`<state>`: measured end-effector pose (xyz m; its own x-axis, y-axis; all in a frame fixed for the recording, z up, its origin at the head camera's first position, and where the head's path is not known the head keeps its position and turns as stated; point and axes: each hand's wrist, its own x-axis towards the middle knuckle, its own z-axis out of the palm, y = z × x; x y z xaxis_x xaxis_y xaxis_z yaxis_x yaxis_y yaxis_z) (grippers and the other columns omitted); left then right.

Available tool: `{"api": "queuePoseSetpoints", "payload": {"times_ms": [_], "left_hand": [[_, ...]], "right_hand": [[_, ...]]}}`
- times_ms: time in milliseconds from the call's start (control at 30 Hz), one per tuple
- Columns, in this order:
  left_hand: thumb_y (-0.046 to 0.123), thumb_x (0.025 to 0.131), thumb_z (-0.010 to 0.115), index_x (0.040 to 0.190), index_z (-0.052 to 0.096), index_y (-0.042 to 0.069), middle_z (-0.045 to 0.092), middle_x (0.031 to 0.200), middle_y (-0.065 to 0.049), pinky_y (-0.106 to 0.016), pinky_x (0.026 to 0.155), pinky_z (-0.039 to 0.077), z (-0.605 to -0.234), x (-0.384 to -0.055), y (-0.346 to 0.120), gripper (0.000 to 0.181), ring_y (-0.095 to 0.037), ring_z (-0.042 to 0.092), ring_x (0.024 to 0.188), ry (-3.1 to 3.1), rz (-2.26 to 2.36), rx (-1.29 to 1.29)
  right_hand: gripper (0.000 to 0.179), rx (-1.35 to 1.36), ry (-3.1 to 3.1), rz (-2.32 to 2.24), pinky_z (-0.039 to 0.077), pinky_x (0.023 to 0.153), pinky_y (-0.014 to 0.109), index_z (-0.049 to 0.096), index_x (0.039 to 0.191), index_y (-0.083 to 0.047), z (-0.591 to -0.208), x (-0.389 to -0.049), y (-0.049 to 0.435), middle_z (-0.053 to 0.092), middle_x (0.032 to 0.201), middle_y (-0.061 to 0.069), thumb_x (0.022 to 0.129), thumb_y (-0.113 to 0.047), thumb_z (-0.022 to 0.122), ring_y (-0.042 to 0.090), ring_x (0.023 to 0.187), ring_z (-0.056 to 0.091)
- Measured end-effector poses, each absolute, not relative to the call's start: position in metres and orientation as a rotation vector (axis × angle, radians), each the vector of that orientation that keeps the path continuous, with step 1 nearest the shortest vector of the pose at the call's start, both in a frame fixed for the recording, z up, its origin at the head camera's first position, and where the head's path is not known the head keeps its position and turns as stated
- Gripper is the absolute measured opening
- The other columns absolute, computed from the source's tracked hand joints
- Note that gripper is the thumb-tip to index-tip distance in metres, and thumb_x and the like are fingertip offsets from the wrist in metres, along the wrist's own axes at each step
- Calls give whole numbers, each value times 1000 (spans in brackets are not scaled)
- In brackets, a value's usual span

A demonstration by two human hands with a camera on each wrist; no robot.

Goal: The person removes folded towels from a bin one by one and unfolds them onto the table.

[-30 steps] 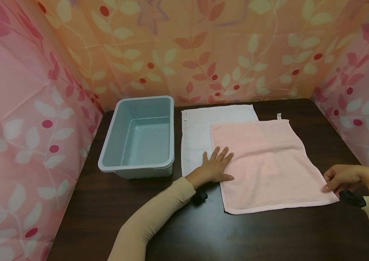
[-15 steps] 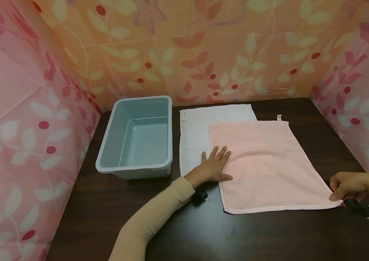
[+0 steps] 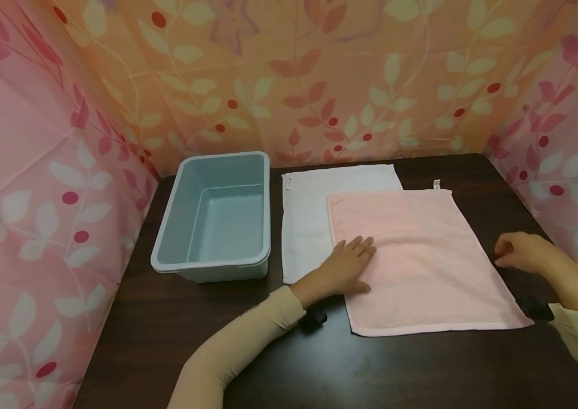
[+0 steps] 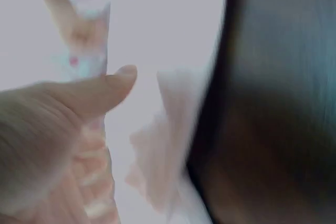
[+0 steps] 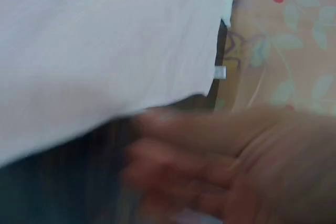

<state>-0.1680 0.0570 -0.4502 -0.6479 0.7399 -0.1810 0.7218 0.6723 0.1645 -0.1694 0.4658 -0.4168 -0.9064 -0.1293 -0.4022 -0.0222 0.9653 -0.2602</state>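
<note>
A pink towel lies spread on the dark table, overlapping a white towel beneath it. My left hand rests on the pink towel's left edge, fingers stretched out; its thumb shows over the cloth in the left wrist view, which is blurred. Beyond the towel's right edge is my right hand, fingers loosely curled with nothing in them. In the right wrist view that hand is blurred, close beside the towel's edge. The pink towel's near right corner lies flat on the table.
To the left stands a light blue plastic basin with nothing inside. A small white tag sticks out from the pink towel's far edge. Floral curtains hang behind and on both sides of the table.
My right hand has let go of the pink towel's near right corner and moved away from me along the right edge. The left hand has shifted slightly on the cloth.
</note>
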Motion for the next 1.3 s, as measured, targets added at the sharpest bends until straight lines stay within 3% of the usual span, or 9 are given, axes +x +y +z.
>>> {"api": "queuePoseSetpoints", "payload": {"times_ms": [67,133,233,300,433,733,967,1300], "left_hand": [[48,91,68,151,41,14,41,157,-1,-31,119,35,-446,-158,61,74,-16,40,145,2609,152,1343],[43,92,68,136,58,17,62,133,5,-18,101,46,-442,-148,64,52,-7,58,121,2510,223,1464],[39,92,69,108,69,22,66,95,12,-9,72,44,-440,-136,65,23,2,58,84,2362,293,1536],[39,90,72,95,67,22,61,83,13,-8,64,38,-441,-130,63,18,3,52,72,2308,295,1549],[41,83,79,87,65,22,56,79,14,-8,61,35,-448,-122,56,24,4,48,70,2266,261,1558],[33,79,84,89,66,19,60,83,11,-6,67,37,-461,-122,47,25,4,50,74,2216,360,1551],[36,76,85,85,65,20,54,79,12,-8,63,35,-461,-122,40,27,2,47,71,2280,289,1532],[26,88,72,83,69,24,60,76,14,-8,61,36,-449,-121,34,6,4,50,68,2265,221,1600]], "right_hand": [[30,-182,2803,-387,53,68,43,64,104,2,-420,-187,454,68,88,13,83,-18,74,27,78,63],[39,-228,2858,-463,54,79,52,61,117,4,-423,-204,442,68,99,19,88,-18,72,32,88,63],[51,-294,2898,-549,47,93,64,54,132,4,-428,-226,430,60,118,29,90,-21,71,44,103,60],[59,-297,2894,-616,43,96,67,49,139,2,-431,-240,426,54,128,32,90,-23,72,48,111,56],[69,-280,2888,-706,39,100,69,43,145,0,-439,-261,427,46,137,32,89,-26,74,51,120,49],[76,-264,2879,-627,26,111,69,46,142,5,-451,-289,428,40,141,34,86,-35,77,51,129,39],[73,-316,2873,-594,26,111,69,49,137,8,-454,-294,425,37,141,34,83,-32,79,53,129,38],[76,-298,2824,-592,24,111,71,47,141,6,-454,-293,426,34,143,33,85,-34,77,53,131,35]]}}
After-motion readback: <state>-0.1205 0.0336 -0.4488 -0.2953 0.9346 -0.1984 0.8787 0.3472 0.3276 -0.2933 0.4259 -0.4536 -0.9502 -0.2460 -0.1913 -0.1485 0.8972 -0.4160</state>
